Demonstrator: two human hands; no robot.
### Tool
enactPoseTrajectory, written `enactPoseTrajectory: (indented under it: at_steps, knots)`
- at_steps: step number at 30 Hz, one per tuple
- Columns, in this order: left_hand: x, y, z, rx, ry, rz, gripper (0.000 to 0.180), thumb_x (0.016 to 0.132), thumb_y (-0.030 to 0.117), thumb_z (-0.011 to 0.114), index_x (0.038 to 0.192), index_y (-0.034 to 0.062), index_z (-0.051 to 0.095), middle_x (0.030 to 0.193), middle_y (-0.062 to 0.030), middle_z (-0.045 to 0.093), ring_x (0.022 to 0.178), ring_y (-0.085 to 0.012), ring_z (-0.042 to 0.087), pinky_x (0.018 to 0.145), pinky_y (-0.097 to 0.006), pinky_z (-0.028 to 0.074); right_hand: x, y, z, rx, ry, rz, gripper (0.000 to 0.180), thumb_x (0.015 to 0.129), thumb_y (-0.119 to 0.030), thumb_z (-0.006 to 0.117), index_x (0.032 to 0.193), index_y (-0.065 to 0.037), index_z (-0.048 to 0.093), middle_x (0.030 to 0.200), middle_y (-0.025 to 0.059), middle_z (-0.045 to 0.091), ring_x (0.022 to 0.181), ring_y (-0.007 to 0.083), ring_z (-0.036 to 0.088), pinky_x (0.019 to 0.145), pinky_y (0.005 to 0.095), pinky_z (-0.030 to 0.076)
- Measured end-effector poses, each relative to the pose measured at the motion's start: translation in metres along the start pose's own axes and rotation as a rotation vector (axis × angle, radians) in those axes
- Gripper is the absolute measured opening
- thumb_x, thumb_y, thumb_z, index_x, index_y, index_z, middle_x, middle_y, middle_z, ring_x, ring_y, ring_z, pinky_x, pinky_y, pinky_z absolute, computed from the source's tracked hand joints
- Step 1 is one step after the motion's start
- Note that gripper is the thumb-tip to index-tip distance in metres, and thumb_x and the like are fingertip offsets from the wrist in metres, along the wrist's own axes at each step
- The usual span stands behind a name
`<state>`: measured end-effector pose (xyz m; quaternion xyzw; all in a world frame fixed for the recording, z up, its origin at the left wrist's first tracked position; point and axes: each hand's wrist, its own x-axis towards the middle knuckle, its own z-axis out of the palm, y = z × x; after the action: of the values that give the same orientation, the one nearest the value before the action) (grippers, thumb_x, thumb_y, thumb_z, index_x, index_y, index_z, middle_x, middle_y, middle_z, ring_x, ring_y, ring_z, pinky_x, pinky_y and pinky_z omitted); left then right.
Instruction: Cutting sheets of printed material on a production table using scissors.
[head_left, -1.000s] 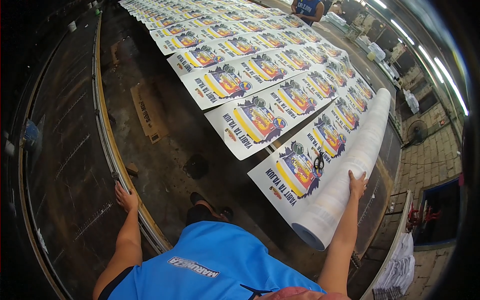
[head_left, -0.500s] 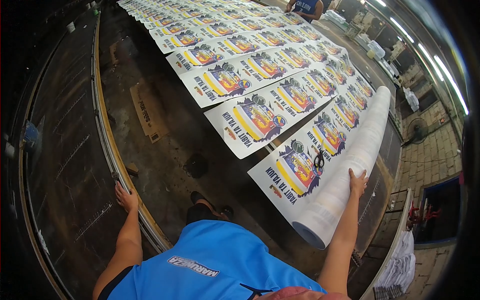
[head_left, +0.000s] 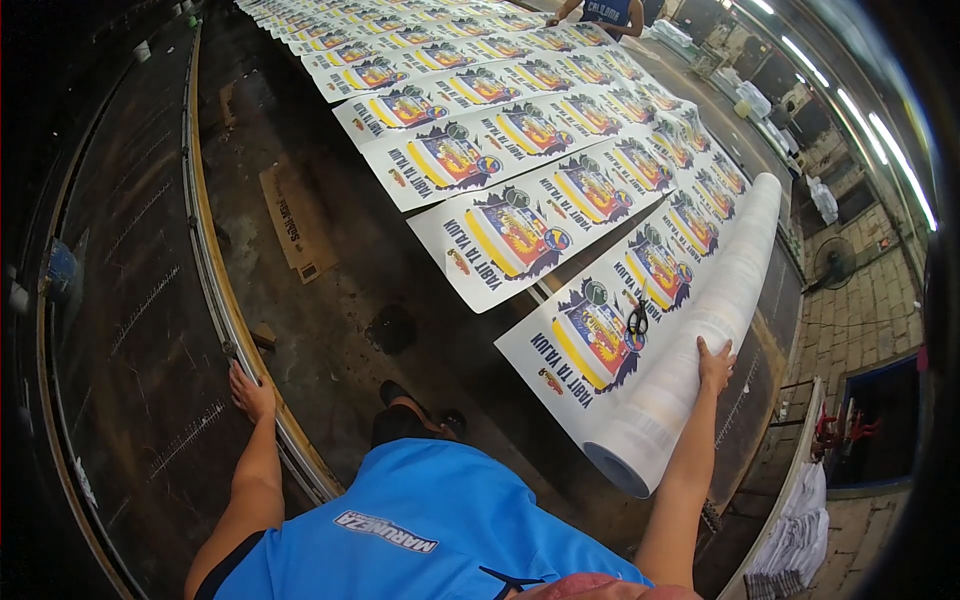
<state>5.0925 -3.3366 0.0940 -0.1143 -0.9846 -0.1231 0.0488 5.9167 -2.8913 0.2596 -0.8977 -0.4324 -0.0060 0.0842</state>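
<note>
My left hand point(head_left: 252, 392) rests on the edge of the dark table point(head_left: 130, 330) at the left, its fingers lying along the rail and holding nothing. On the right, my right hand point(head_left: 716, 366) lies over a thick white roll point(head_left: 700, 370), fingers spread on its upper side. From under the roll a printed sheet point(head_left: 540, 345) with colourful designs extends to the left. A pair of scissors point(head_left: 637, 322) with dark handles lies on that sheet, left of the roll and my right hand.
Several rows of printed sheets point(head_left: 440, 155) cover the right table toward the far end, where a co-worker point(head_left: 607, 14) stands. Between the tables is a dark floor with a flattened cardboard piece point(head_left: 291, 228). Folded white cloths point(head_left: 795, 540) hang at the lower right.
The co-worker has shifted left, an arm now reaching over the far sheets. The printed strip beyond the one by the roll has slid slightly up and left. Both my hands stay in place.
</note>
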Motion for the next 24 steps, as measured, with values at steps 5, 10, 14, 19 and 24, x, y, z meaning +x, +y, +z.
enactPoseTrajectory:
  at_steps: [5, 10, 14, 19, 24]
  knots:
    - [-0.0012, -0.0011, 0.0020, 0.000, 0.001, 0.007, 0.072, 0.092, 0.025, 0.061, 0.155, 0.0228, 0.025, 0.157, -0.0088, 0.030, 0.145, -0.0289, 0.029, 0.114, -0.059, 0.026, 0.0006, 0.0016, 0.0007, 0.011, -0.002, -0.007, 0.103, 0.074, -0.076, 0.063, 0.156, -0.027, 0.023, 0.160, 0.0185, 0.023, 0.141, 0.0463, 0.031, 0.108, 0.0651, 0.032]
    - [-0.0034, -0.0058, 0.0056, -0.001, 0.007, 0.015, 0.072, 0.092, 0.025, 0.060, 0.155, 0.0226, 0.025, 0.157, -0.0091, 0.030, 0.145, -0.0294, 0.030, 0.114, -0.059, 0.026, 0.0006, 0.0015, 0.0015, 0.016, -0.011, -0.003, 0.104, 0.074, -0.076, 0.062, 0.156, -0.027, 0.023, 0.160, 0.0184, 0.022, 0.142, 0.0457, 0.030, 0.108, 0.0658, 0.031]
    - [-0.0054, -0.0050, 0.0074, -0.005, 0.020, 0.012, 0.073, 0.091, 0.026, 0.061, 0.155, 0.0232, 0.026, 0.157, -0.0092, 0.031, 0.144, -0.0304, 0.031, 0.113, -0.059, 0.027, 0.0011, 0.0035, 0.0021, 0.026, -0.013, -0.009, 0.104, 0.074, -0.077, 0.062, 0.156, -0.027, 0.023, 0.160, 0.0185, 0.021, 0.142, 0.0454, 0.030, 0.108, 0.0661, 0.030]
    - [-0.0065, -0.0064, 0.0073, -0.003, 0.021, 0.016, 0.074, 0.090, 0.026, 0.061, 0.155, 0.0235, 0.025, 0.156, -0.0097, 0.031, 0.143, -0.0307, 0.031, 0.113, -0.058, 0.027, 0.0017, 0.0039, 0.0036, 0.016, -0.013, -0.003, 0.104, 0.074, -0.077, 0.062, 0.157, -0.027, 0.022, 0.160, 0.0186, 0.022, 0.142, 0.0450, 0.029, 0.108, 0.0661, 0.030]
    - [-0.0073, -0.0036, 0.0063, 0.016, 0.024, 0.020, 0.073, 0.091, 0.027, 0.060, 0.155, 0.0223, 0.025, 0.156, -0.0100, 0.032, 0.143, -0.0307, 0.031, 0.114, -0.056, 0.027, 0.0031, 0.0068, 0.0049, 0.019, -0.006, -0.005, 0.104, 0.074, -0.076, 0.062, 0.157, -0.027, 0.022, 0.160, 0.0193, 0.022, 0.142, 0.0455, 0.030, 0.108, 0.0668, 0.031]
